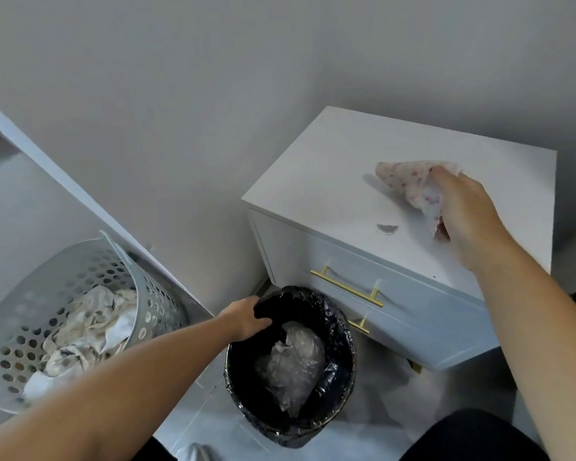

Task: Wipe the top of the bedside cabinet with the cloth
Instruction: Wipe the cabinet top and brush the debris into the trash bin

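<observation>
The white bedside cabinet (330,181) stands at the right against the wall, with two drawers and gold handles. My right hand (466,211) grips a bunched white cloth with red spots (409,181) and holds it on the cabinet top, toward its right side. A small grey patch of dust (387,228) lies on the top just left of the cloth's lower end, near the front edge. My left hand (246,316) grips the rim of a black-lined waste bin (333,424) on the floor in front of the cabinet.
The waste bin holds a crumpled clear plastic bag (293,361). A grey perforated laundry basket (30,314) with pale rags stands tilted at the left. Pale walls meet in a corner behind the cabinet. My dark-clad knees show at the bottom edge.
</observation>
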